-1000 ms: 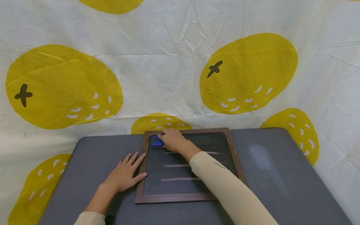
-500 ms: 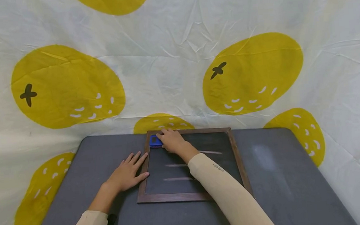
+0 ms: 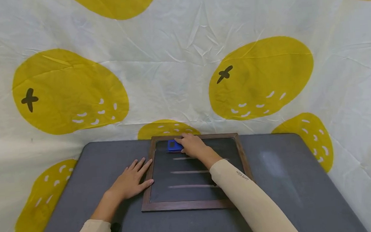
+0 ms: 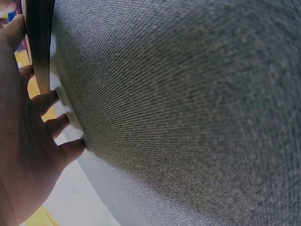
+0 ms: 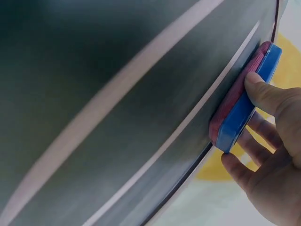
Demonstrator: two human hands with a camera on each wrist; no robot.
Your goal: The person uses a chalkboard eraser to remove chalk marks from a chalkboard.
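Note:
A chalkboard (image 3: 184, 197) in a brown wooden frame lies flat, with several pale chalk lines across it. Near its far edge my right hand (image 3: 194, 146) grips a blue eraser (image 3: 173, 145) between thumb and fingers. In the right wrist view the eraser's reddish felt side (image 5: 235, 99) faces the board, beside the farthest line, and the thumb presses its side. My left hand (image 3: 130, 179) is spread at the board's left side, with thumb and index fingertip at the frame. The left wrist view shows that hand (image 4: 28, 136) with its other fingertips on the grey surface.
The board rests on a dark grey table (image 3: 291, 195) with a pale smudge (image 3: 269, 162) right of the board. Behind the table hangs a white cloth (image 3: 167, 85) printed with big yellow fruit shapes.
My right hand first shifts slightly left with the eraser, reaching the board's far left corner, then slides right along the far edge. My left hand stays in place at the frame.

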